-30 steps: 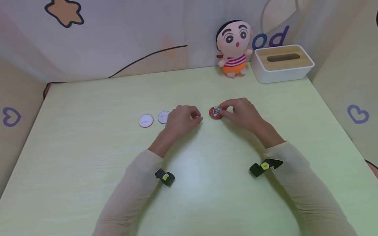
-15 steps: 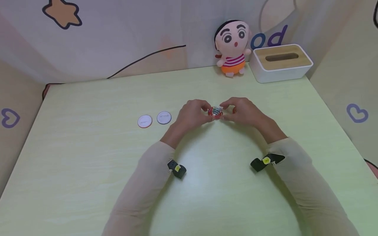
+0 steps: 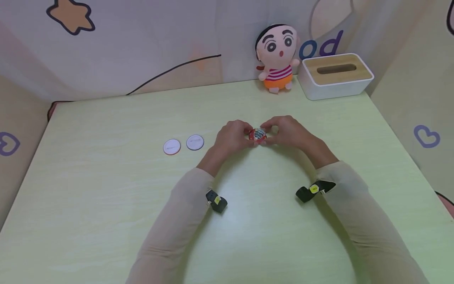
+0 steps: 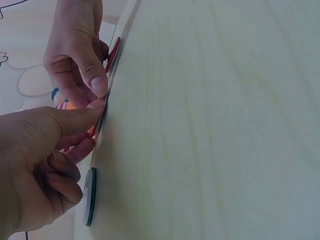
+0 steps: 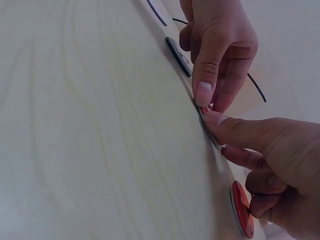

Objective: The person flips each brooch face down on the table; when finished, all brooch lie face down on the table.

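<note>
In the head view a round red badge-like disc [image 3: 257, 135] with a green-and-white print lies between my two hands. My left hand [image 3: 232, 136] pinches its left edge between thumb and fingers. From the other side my right hand [image 3: 291, 134] pinches the right edge, and the two thumbs almost meet in the right wrist view. That view also has a second red disc [image 5: 242, 210] by my right hand's curled lower fingers; the hand hides it in the head view. Left of my left hand lie two white-faced discs [image 3: 195, 142] with thin coloured rims and tiny print.
Everything lies on a pale wood-grain table [image 3: 106, 189]. At the back stand a plush doll [image 3: 278, 59] in a striped top and a white tissue box [image 3: 337, 77] with a wooden lid. A patterned cloth [image 3: 159, 39] hangs behind them.
My left hand has moved right, off the white-faced discs, and taken hold of the red disc's left edge. My right hand has stayed at the red disc.
</note>
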### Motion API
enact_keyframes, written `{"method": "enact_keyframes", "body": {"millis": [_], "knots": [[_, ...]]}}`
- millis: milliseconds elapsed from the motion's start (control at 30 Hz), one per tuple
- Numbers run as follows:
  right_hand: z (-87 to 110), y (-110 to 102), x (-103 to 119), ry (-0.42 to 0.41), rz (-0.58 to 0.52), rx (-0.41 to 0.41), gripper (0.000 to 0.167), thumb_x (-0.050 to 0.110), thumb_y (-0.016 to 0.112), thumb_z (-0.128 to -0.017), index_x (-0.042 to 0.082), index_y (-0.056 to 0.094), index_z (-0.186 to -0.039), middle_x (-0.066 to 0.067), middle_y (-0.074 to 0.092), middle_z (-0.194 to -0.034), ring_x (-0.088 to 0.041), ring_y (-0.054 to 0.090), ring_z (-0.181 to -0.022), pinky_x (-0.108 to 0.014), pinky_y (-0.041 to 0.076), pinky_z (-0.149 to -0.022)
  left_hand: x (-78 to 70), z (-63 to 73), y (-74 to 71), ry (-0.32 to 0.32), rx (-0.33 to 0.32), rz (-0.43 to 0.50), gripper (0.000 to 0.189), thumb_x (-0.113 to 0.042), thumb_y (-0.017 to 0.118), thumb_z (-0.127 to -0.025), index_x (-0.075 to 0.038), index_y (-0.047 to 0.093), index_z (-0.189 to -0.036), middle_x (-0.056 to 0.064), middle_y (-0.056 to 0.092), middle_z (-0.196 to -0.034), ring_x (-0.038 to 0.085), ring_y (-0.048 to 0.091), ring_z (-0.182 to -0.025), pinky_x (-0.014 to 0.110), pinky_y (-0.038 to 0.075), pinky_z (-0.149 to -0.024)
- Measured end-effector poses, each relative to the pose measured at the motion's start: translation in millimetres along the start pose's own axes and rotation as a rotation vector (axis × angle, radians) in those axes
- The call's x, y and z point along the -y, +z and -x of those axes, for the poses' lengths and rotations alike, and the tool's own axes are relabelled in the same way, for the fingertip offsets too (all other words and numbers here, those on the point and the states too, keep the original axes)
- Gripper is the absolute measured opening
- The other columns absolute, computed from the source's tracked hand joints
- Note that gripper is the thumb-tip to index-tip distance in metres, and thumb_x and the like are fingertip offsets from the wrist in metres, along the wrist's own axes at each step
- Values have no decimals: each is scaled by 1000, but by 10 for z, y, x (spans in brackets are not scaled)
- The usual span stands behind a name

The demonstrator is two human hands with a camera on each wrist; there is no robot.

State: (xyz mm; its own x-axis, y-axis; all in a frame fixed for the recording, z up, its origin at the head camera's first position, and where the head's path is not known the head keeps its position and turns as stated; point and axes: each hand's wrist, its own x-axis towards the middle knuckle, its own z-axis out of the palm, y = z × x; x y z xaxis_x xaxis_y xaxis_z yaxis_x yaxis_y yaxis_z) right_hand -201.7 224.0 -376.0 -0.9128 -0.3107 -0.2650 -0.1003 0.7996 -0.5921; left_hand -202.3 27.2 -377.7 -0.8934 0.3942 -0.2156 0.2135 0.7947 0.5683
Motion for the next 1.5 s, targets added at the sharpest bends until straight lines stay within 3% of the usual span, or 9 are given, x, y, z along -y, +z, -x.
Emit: {"method": "enact_keyframes", "body": {"millis": [167, 767, 1067, 1500], "knots": [[-20, 8, 24, 25, 6, 1, 51, 15, 83, -84, 5, 67, -131, -16, 67, -134, -33, 53, -130, -53, 41, -114, 7, -8, 19, 12, -3, 9, 43, -29, 80, -88, -11, 72, -126, 4, 75, -120, 18, 62, -106, 33, 52, -95], [-50, 20, 26, 1, 37, -3, 44, 14, 83, -84, 5, 71, -126, -15, 73, -122, -31, 57, -120, -51, 43, -110, 24, -7, 23, 27, -23, 60, 37, -26, 82, -87, -8, 74, -118, 6, 77, -115, 19, 63, -103, 33, 51, -94], [-44, 29, 27, -16, 31, -10, 39, 12, 84, -84, 5, 72, -120, -14, 74, -112, -29, 59, -113, -47, 46, -107, 28, -9, 1, 31, -26, 40, 38, -25, 82, -86, -7, 74, -119, 6, 76, -115, 20, 62, -105, 33, 52, -96], [-40, 29, 54, -16, 28, -17, 45, 10, 84, -83, 4, 70, -126, -16, 74, -116, -30, 59, -114, -48, 46, -107, 20, -9, 0, 16, -35, 49, 37, -23, 84, -85, -8, 73, -117, 7, 74, -110, 20, 61, -100, 32, 51, -90]]}}
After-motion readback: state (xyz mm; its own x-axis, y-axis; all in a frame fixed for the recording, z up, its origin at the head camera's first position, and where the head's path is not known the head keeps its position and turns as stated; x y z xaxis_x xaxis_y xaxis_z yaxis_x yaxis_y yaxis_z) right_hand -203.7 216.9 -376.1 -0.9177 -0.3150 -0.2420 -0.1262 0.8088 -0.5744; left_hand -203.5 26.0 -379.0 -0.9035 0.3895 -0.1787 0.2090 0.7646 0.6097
